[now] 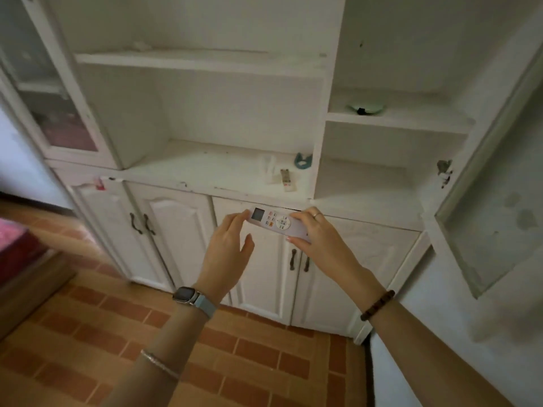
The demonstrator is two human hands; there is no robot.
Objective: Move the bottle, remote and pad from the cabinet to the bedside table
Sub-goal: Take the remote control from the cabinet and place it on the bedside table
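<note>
A white remote (274, 222) with a small screen and coloured buttons is held level in front of the white cabinet (205, 183), below its open shelf. My right hand (318, 236) grips its right end between thumb and fingers. My left hand (227, 248) touches its left end with the fingertips, thumb spread apart. On the shelf behind lie a small white object with a label (287, 180) and a pale translucent item (269, 165). I cannot pick out a bottle or a pad for certain.
A teal clip-like object (303, 161) sits at the shelf's right back. A round dish (365, 108) rests on the upper right shelf. A glass cabinet door (487, 218) stands open at right. A dark wooden bed frame (26, 277) is at left, over brick-pattern flooring (117, 333).
</note>
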